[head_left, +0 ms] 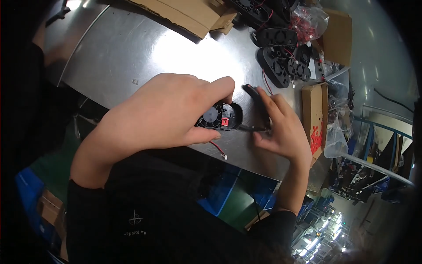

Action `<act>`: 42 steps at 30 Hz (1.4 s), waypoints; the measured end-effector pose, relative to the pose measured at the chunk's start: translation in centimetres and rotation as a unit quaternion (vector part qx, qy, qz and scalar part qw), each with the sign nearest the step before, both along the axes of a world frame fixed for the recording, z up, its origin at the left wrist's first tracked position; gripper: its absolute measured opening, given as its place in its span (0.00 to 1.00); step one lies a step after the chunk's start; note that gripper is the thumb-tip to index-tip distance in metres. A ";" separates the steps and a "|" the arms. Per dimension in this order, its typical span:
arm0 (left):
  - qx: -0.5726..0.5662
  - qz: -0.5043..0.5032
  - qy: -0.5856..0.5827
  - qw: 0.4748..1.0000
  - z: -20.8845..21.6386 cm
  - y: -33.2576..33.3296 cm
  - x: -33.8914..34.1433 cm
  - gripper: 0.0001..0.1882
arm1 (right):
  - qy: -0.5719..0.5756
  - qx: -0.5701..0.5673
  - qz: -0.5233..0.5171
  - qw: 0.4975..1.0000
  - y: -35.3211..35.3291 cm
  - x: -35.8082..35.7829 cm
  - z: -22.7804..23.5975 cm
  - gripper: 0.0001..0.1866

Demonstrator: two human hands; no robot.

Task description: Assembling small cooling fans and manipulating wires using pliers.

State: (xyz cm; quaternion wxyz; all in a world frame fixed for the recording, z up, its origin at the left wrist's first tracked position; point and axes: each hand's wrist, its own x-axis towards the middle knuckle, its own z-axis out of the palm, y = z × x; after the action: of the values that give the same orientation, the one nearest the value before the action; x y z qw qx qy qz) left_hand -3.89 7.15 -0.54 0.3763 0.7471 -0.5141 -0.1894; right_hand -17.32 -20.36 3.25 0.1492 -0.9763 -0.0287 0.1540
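Observation:
My left hand (180, 110) is closed round a black oval plastic fan housing (238, 116), gripping it between thumb and fingers above the metal table. Inside the housing sit a small round fan (211, 115) and a red part (225, 122). A red and black wire (216, 146) with a white plug hangs from its near side. To the right, my right hand (283, 127) holds a dark curved plastic cover (256, 97) between fingers and thumb, blurred by motion. The cover stands apart from the housing, its open side toward it.
Several black fan housings (274, 66) with wires pile up at the back right, beside a clear bag of red parts (307, 24). A cardboard tray (313, 103) with small red pieces stands right of my right hand. A flattened carton (184, 15) lies at the far edge.

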 end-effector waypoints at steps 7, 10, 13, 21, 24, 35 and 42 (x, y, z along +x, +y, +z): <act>-0.017 -0.001 -0.024 1.000 -1.0 0.3 0.2 0.26 | -0.118 -0.086 0.086 0.986 3.9 -0.3 -1.2 0.64; -0.032 -0.004 -0.045 0.998 -0.7 0.5 0.1 0.27 | -0.158 -0.014 0.055 0.986 1.7 -2.6 -2.5 0.50; -0.038 -0.002 -0.056 0.998 -1.1 0.5 0.1 0.28 | -0.300 -0.002 -0.079 0.951 -0.1 -6.1 -4.7 0.37; -0.017 -0.010 -0.041 0.999 -0.7 1.0 0.1 0.28 | -0.510 0.588 -0.130 0.614 3.9 -4.7 -0.5 0.35; -0.026 -0.009 -0.055 0.998 -1.0 0.7 0.2 0.25 | -0.509 0.639 -0.072 0.573 6.8 -0.9 1.1 0.30; -0.023 0.026 -0.044 0.998 -0.8 0.4 -1.2 0.22 | -0.289 0.654 0.043 0.698 9.5 3.4 -1.1 0.36; -0.042 0.033 -0.066 0.996 -1.8 0.2 -1.4 0.25 | -0.309 0.628 0.007 0.714 11.6 2.8 -1.4 0.34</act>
State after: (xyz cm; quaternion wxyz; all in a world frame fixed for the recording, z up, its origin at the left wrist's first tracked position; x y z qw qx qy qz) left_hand -5.27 7.31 -2.39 0.3789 0.7579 -0.5204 -0.1055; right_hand -14.53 -8.72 1.88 0.7098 -0.6508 -0.1699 -0.2091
